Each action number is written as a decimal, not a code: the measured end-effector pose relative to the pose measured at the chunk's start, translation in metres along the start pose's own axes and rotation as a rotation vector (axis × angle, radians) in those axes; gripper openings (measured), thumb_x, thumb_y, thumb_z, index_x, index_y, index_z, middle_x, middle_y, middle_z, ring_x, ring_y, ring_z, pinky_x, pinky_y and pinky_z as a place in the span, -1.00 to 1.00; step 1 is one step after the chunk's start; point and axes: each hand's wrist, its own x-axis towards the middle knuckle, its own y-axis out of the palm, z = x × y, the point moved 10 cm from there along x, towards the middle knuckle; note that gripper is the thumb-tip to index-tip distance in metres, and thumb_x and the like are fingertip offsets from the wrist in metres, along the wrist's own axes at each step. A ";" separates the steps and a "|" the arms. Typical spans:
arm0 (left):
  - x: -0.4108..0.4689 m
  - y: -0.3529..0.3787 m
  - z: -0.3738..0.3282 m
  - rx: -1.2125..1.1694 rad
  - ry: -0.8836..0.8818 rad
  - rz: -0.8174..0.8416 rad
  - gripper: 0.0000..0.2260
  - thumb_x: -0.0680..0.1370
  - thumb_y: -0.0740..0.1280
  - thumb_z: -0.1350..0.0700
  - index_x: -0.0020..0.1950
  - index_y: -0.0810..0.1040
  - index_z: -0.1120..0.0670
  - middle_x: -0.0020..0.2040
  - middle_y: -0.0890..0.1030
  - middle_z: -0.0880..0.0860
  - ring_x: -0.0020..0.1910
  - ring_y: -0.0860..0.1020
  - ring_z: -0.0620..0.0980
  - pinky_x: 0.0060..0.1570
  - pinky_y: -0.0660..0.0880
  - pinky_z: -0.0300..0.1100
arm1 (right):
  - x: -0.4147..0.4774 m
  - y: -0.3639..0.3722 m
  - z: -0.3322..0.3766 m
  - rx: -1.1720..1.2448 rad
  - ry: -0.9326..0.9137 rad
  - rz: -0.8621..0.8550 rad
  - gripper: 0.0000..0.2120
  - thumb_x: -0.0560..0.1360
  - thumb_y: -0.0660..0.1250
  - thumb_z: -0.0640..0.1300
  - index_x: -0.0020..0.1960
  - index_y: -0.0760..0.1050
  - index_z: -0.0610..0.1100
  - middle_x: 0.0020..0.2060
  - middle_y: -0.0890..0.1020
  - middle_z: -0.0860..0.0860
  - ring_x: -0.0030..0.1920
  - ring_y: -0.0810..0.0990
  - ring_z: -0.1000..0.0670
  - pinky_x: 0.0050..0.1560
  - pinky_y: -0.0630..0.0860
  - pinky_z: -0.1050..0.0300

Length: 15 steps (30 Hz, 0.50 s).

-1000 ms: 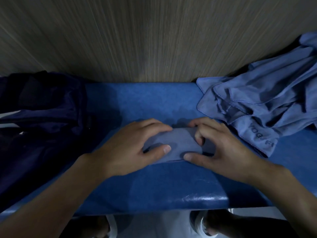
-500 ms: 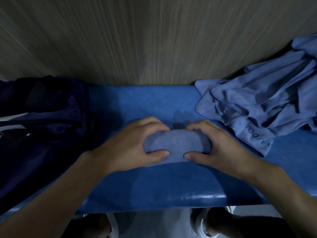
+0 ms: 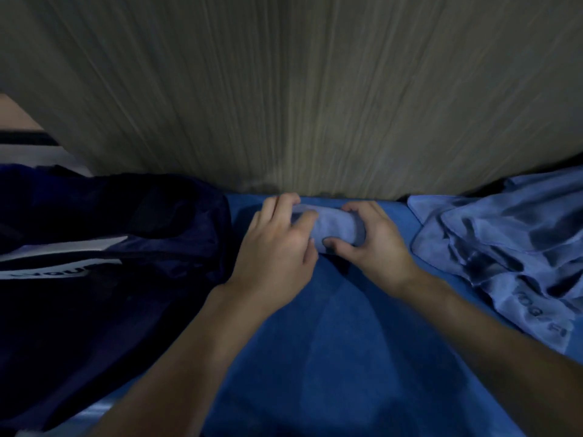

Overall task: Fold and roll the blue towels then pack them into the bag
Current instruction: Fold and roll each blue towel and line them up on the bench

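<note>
1. The left forearm point(image 3: 189, 342) enters from the 7 o'clock corner and runs toward 1 o'clock, bare, with the wrist nearly straight.
2. The left hand point(image 3: 277, 244) lies palm down, back to the camera. Its fingers point(image 3: 279, 201) curl over the left end of a rolled blue towel point(image 3: 334, 225), and the index finger rests across the top of the roll.
3. The right forearm point(image 3: 489, 335) enters from 4 o'clock and runs toward 10 o'clock, also bare.
4. The right hand point(image 3: 375, 244) grips the right end of the roll. Its thumb points to 9 o'clock along the near side, and its fingers hook over the far side.
5. The two hands sit side by side, thumbs almost meeting at the roll's near edge.
</note>
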 end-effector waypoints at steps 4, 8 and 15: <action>0.009 0.011 0.014 0.094 -0.067 0.063 -0.64 0.51 0.34 0.05 0.29 0.52 0.09 0.28 0.45 0.15 0.25 0.42 0.13 0.21 0.40 0.01 | 0.035 0.008 0.005 -0.006 -0.006 -0.021 -0.44 0.38 0.52 0.03 0.29 0.40 -0.08 0.14 0.42 0.10 0.16 0.40 0.09 0.10 0.33 0.29; 0.024 0.016 0.023 0.168 -0.112 0.112 -0.60 0.47 0.41 0.11 0.30 0.50 0.10 0.24 0.49 0.17 0.20 0.47 0.17 0.13 0.44 0.06 | 0.052 0.010 0.008 0.036 0.006 -0.069 -0.44 0.36 0.55 0.00 0.26 0.42 -0.09 0.17 0.38 0.06 0.10 0.38 0.18 0.01 0.30 0.57; 0.036 0.025 0.029 0.225 -0.024 0.275 -0.48 0.57 0.29 -0.03 0.49 0.24 0.02 0.37 0.32 0.10 0.31 0.33 0.12 0.26 0.30 -0.02 | 0.045 0.007 0.000 -0.017 -0.026 -0.032 -0.52 0.38 0.53 -0.04 0.22 0.43 -0.07 0.12 0.33 0.09 -0.01 0.33 0.27 -0.02 0.29 0.58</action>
